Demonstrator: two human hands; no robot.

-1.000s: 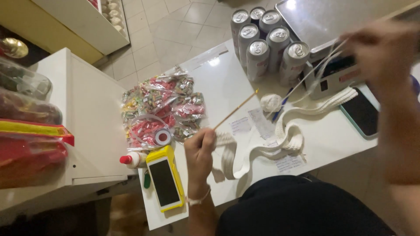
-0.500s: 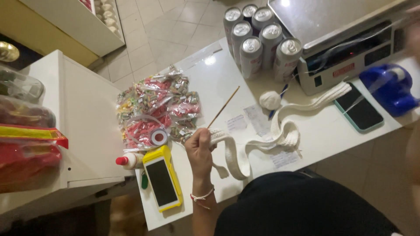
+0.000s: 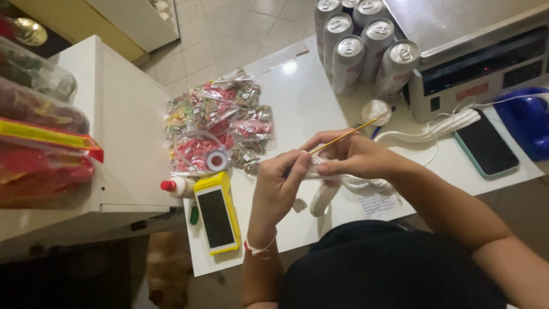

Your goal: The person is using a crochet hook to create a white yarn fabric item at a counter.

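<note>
My left hand (image 3: pixel 280 186) and my right hand (image 3: pixel 351 154) meet over the white table (image 3: pixel 297 103). Between them they hold a white knitted strip (image 3: pixel 329 189) and a thin yellow stick (image 3: pixel 343 136) that points up to the right. The left hand pinches the near end of the strip and the stick's lower end. The right hand covers the strip just beyond it. The strip runs on across the table to the right (image 3: pixel 452 125), past a small ball of white yarn (image 3: pixel 376 110).
Several drink cans (image 3: pixel 366 51) and a weighing scale (image 3: pixel 486 63) stand at the back right. A dark phone (image 3: pixel 486 146) and a blue object (image 3: pixel 529 123) lie right. Bags of sweets (image 3: pixel 217 129), a tape roll (image 3: pixel 216 161), a glue bottle (image 3: pixel 178 186) and a yellow handheld device (image 3: pixel 217 213) lie left.
My right hand has come down from the upper right and joined the left hand on the strip and stick. The view has moved closer to the table.
</note>
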